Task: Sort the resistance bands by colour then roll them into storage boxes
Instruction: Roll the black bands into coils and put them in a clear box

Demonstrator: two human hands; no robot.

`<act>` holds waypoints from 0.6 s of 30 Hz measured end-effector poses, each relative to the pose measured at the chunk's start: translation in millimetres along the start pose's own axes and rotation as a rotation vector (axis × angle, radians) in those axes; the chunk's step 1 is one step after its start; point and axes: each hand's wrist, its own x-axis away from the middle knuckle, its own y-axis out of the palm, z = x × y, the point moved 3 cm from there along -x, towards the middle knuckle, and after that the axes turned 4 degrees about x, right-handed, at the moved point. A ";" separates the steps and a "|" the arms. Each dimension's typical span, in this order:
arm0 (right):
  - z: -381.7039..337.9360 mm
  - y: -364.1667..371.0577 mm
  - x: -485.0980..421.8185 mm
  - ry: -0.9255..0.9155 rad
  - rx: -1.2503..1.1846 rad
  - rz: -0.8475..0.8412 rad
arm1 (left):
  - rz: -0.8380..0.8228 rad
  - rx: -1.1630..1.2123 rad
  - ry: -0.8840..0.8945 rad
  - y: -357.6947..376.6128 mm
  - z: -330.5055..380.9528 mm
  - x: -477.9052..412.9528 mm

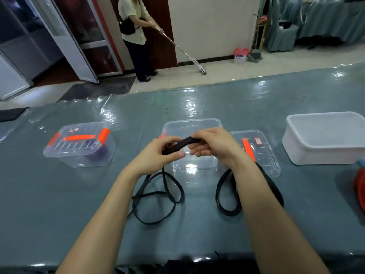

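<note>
A black resistance band is held up between both hands over an open clear storage box. My left hand pinches its lower end and my right hand grips the upper end. The rest of this band trails down in loose loops on the table. A second black band lies looped under my right forearm. A closed clear box with orange clips at the left holds a rolled purple band.
The clear lid with an orange handle lies right of the open box. A white tub stands at the far right, and something red shows at the right edge. A person mops the floor beyond the table.
</note>
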 end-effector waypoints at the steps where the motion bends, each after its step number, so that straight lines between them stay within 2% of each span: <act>1: 1.2 -4.3 0.6 0.021 -0.080 -0.010 | 0.009 0.018 0.016 3.6 4.3 -2.9; 5: 10.0 -26.9 3.3 0.088 -0.362 -0.097 | 0.097 -0.004 0.057 19.6 18.6 -13.2; 8: 19.5 -43.5 6.5 0.134 -0.293 -0.227 | 0.122 -0.053 0.085 24.9 23.3 -19.3; 11: 35.5 -56.8 3.0 0.156 -0.150 -0.227 | 0.068 -0.144 0.101 24.9 25.8 -23.2; 15: 49.7 -56.9 0.0 0.139 -0.290 -0.215 | -0.028 -0.170 0.062 29.7 31.5 -21.1; 18: 51.8 -54.7 1.8 0.133 -0.392 -0.222 | -0.022 -0.094 0.049 34.4 37.1 -16.7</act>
